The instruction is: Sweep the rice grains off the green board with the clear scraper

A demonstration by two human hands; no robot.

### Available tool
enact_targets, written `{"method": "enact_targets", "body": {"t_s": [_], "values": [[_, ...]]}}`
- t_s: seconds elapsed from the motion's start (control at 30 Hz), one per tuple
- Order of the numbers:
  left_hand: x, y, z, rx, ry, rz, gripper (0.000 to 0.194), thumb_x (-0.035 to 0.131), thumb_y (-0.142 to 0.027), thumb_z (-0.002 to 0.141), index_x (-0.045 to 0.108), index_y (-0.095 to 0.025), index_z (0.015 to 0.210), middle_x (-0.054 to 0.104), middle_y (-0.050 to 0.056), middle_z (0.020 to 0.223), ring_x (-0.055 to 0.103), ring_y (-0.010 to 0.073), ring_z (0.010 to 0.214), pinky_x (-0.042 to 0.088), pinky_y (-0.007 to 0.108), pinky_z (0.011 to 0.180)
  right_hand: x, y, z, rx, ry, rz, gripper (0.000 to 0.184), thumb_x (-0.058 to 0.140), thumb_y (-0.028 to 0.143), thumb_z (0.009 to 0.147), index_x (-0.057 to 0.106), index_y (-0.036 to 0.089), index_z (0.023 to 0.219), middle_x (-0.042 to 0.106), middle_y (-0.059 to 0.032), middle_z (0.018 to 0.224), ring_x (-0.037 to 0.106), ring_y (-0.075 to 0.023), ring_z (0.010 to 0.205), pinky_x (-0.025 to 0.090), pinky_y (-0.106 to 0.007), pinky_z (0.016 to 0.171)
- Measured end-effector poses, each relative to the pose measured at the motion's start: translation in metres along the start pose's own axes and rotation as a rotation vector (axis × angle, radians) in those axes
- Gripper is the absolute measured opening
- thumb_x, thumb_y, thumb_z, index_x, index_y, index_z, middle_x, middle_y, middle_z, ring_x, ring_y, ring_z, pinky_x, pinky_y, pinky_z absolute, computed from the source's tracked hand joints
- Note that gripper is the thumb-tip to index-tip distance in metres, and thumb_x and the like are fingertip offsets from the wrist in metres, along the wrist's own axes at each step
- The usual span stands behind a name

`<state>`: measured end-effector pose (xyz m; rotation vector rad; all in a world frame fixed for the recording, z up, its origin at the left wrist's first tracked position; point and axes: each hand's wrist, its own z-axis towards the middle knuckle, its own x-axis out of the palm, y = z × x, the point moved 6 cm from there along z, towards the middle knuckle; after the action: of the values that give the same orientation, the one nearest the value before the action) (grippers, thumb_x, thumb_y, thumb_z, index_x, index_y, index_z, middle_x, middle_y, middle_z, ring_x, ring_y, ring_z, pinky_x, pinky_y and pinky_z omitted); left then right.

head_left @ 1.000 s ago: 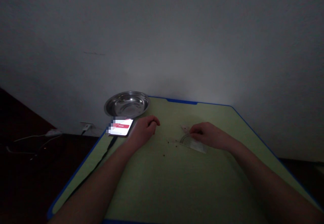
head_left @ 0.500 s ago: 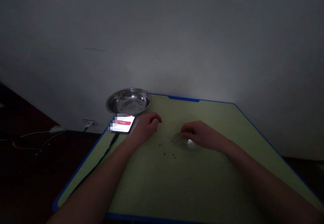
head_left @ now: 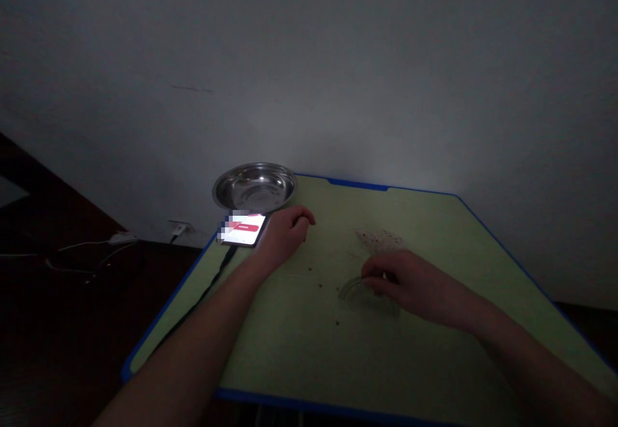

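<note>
My right hand [head_left: 403, 279] pinches the rim of a see-through bowl [head_left: 352, 288], tilted low over the table. The bowl is hard to make out against the green, and part of it is behind my fingers. Just beyond the hand lies a scatter of small dark bits [head_left: 383, 240]; what they are is too small to tell. Several single specks [head_left: 320, 285] are spread to the left of the bowl. My left hand [head_left: 287, 234] rests on the table beside a lit phone [head_left: 244, 229], its fingers curled in and nothing visible in them.
A wide steel basin [head_left: 255, 189] stands at the back left corner of the light green table [head_left: 290, 350] with blue edging. A dark strap [head_left: 203, 298] runs from the phone to the front. Behind rises a grey wall [head_left: 338, 92]; cables [head_left: 87, 253] lie on the floor at left.
My right hand has drawn the see-through bowl nearer and to the right. The patch of dark bits beyond it has come into view. My left hand stays by the phone; the view has shifted slightly.
</note>
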<state>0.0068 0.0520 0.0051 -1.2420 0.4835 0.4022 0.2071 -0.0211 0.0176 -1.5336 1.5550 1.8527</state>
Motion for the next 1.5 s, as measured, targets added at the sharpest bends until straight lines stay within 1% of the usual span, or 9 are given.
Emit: {"method": "enact_targets", "body": {"t_s": [0.27,0.47,0.83,0.97,1.07,1.13,1.23,1.37,1.5], "values": [[0.002,0.000,0.000,0.001,0.018,0.014,0.024,0.041,-0.020,0.074,0.064,-0.017,0.078,0.051,-0.005,0.050,0.048,0.0108,0.047,0.034,0.022,0.045,0.018,0.023,0.017,-0.147,0.094,-0.024,0.016,0.056,0.019,0.085,0.071,0.021,0.089,0.071,-0.0003,0.077,0.059,-0.0126,0.065,0.037,-0.023,0.059],[0.003,-0.002,0.000,0.003,0.027,0.009,0.025,0.041,-0.021,0.075,0.065,-0.017,0.078,0.052,-0.004,0.050,0.048,0.0111,0.047,0.035,0.023,0.047,0.033,0.043,0.002,-0.257,0.200,-0.045,0.015,0.057,0.022,0.086,0.072,0.022,0.089,0.073,-0.0013,0.081,0.062,-0.0150,0.070,0.039,-0.024,0.063],[0.005,-0.003,0.000,0.020,0.040,-0.003,0.023,0.042,-0.020,0.075,0.065,-0.016,0.077,0.052,-0.004,0.051,0.048,0.0107,0.047,0.035,0.023,0.047,0.045,0.034,-0.036,-0.113,0.250,0.025,0.016,0.054,0.024,0.088,0.070,0.022,0.087,0.071,-0.0011,0.083,0.063,-0.0155,0.075,0.040,-0.024,0.063],[0.005,-0.002,0.000,0.016,0.049,-0.007,0.024,0.042,-0.020,0.075,0.065,-0.017,0.077,0.052,-0.005,0.050,0.048,0.0107,0.047,0.035,0.023,0.047,0.044,0.029,-0.044,-0.063,0.240,0.054,0.012,0.057,0.026,0.087,0.069,0.024,0.087,0.071,0.0011,0.085,0.062,-0.0151,0.078,0.040,-0.024,0.066],[0.004,-0.003,0.000,0.020,0.043,0.004,0.024,0.042,-0.020,0.075,0.065,-0.016,0.077,0.052,-0.004,0.050,0.048,0.0109,0.047,0.035,0.023,0.048,0.037,0.020,-0.044,-0.014,0.230,0.093,0.012,0.057,0.026,0.087,0.069,0.025,0.085,0.070,0.0026,0.081,0.061,-0.0130,0.072,0.040,-0.023,0.061],[0.003,-0.003,0.000,0.021,0.036,0.014,0.024,0.042,-0.020,0.075,0.065,-0.017,0.077,0.053,-0.004,0.050,0.049,0.0111,0.048,0.035,0.023,0.048,0.030,0.014,-0.040,0.015,0.200,0.109,0.013,0.056,0.025,0.087,0.069,0.023,0.083,0.068,0.0025,0.075,0.059,-0.0119,0.066,0.038,-0.022,0.057],[0.003,-0.004,0.000,0.021,0.031,0.008,0.024,0.041,-0.020,0.075,0.065,-0.017,0.077,0.052,-0.005,0.050,0.048,0.0111,0.048,0.035,0.023,0.048,0.018,0.015,-0.024,0.030,0.086,0.109,0.015,0.054,0.025,0.087,0.066,0.019,0.080,0.065,0.0009,0.069,0.056,-0.0117,0.061,0.037,-0.023,0.054],[-0.001,-0.003,0.001,0.022,-0.006,0.008,0.024,0.041,-0.021,0.074,0.064,-0.017,0.076,0.052,-0.005,0.049,0.049,0.0120,0.049,0.036,0.023,0.048,0.014,0.040,0.010,-0.023,-0.056,0.113,0.011,0.054,0.021,0.085,0.065,0.017,0.083,0.066,0.0007,0.064,0.055,-0.0106,0.055,0.035,-0.022,0.053],[-0.006,-0.002,0.002,0.029,-0.058,0.006,0.023,0.041,-0.022,0.073,0.064,-0.018,0.075,0.052,-0.005,0.049,0.050,0.0125,0.049,0.037,0.024,0.048,0.019,0.061,0.048,-0.044,-0.162,0.034,0.012,0.054,0.019,0.083,0.066,0.018,0.081,0.069,-0.0010,0.067,0.058,-0.0118,0.059,0.036,-0.023,0.057]]}}
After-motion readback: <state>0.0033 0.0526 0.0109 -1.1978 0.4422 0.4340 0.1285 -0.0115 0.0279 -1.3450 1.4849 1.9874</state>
